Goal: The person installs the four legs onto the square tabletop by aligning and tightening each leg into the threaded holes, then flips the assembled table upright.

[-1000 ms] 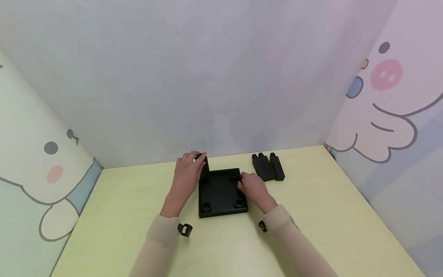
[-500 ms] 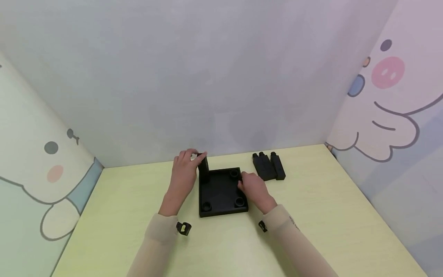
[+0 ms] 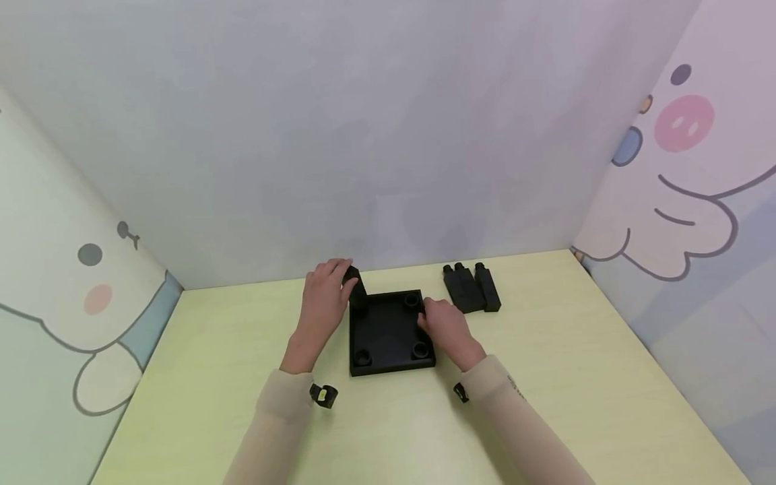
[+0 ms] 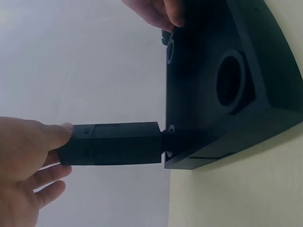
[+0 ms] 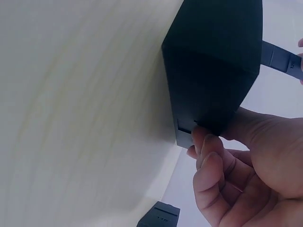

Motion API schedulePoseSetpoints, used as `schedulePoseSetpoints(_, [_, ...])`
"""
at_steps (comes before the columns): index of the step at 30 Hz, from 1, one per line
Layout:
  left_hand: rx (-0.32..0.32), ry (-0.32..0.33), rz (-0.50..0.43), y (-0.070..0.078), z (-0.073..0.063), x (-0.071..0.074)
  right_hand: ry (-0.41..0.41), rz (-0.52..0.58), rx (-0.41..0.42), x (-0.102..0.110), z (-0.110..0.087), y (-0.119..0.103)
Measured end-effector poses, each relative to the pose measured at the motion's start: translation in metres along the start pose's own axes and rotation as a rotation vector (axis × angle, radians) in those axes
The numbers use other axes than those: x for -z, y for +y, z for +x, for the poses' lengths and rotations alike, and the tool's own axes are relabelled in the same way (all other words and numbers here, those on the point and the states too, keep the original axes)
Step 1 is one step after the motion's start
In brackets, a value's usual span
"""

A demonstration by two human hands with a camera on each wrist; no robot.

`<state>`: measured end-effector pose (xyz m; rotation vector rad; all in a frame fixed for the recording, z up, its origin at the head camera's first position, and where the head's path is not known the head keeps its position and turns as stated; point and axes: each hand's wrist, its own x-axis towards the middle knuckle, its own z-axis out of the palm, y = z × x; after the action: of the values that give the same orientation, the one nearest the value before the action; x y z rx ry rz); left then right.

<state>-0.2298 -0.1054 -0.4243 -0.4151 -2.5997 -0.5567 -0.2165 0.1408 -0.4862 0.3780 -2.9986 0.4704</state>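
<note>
A black square panel (image 3: 388, 333) with a raised rim lies on the table, round sockets (image 3: 420, 349) at its corners. In the back left corner stands a black leg (image 4: 116, 144), its narrower neck entering the socket there. My left hand (image 3: 321, 303) pinches this leg near its upper end; the thumb lies along one side in the left wrist view. My right hand (image 3: 448, 330) grips the panel's right rim, with the thumb on the inner side and the other fingers curled against the outer wall in the right wrist view.
Several matching black legs (image 3: 465, 293) with narrow necks lie side by side at the back right, near the grey wall (image 3: 388, 135). Printed walls flank the pale yellow table (image 3: 230, 350). A small black band part (image 3: 324, 396) sits at the left wrist.
The left hand's fingers have shifted around the top of the leg, which leans slightly differently in its corner. The right hand keeps its hold on the panel's rim.
</note>
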Motion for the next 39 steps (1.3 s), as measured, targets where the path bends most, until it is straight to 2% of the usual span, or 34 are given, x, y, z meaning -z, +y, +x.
schedulePoseSetpoints(6, [0.112,-0.162,-0.245,-0.003,0.006,0.008,0.012,-0.001,-0.001,-0.001,0.001,0.0])
schedulePoseSetpoints(8, [0.134,-0.209,-0.284,-0.005,0.007,0.01,0.015,0.006,0.001,-0.002,0.001,0.0])
schedulePoseSetpoints(10, [0.13,-0.238,-0.273,-0.006,0.007,0.011,0.018,0.012,0.006,-0.003,0.001,0.001])
schedulePoseSetpoints(12, [0.091,-0.233,-0.196,-0.005,0.007,0.012,0.028,0.008,0.017,-0.003,0.001,0.001])
schedulePoseSetpoints(16, [-0.02,-0.165,0.013,-0.002,0.006,0.012,0.023,0.007,0.012,-0.002,0.001,0.001])
schedulePoseSetpoints(18, [-0.065,-0.141,0.082,-0.001,0.006,0.012,0.009,0.012,-0.002,-0.002,0.002,0.001])
schedulePoseSetpoints(22, [-0.096,-0.15,0.099,0.0,0.005,0.01,-0.011,0.009,-0.015,-0.001,0.002,-0.001])
schedulePoseSetpoints(25, [-0.054,-0.192,0.048,0.001,0.004,0.009,-0.009,0.005,-0.017,-0.001,0.001,0.0])
schedulePoseSetpoints(28, [0.048,-0.223,0.014,0.002,0.005,0.007,-0.011,0.005,-0.02,-0.002,0.0,0.001])
schedulePoseSetpoints(32, [0.17,-0.209,-0.006,0.006,0.008,0.007,-0.025,0.001,-0.02,-0.001,0.001,-0.001])
schedulePoseSetpoints(35, [0.177,-0.189,-0.021,0.007,0.01,0.008,-0.028,-0.004,-0.016,0.0,0.001,-0.002])
schedulePoseSetpoints(39, [0.115,-0.182,-0.008,0.006,0.012,0.008,-0.017,-0.011,-0.011,0.0,0.0,-0.001])
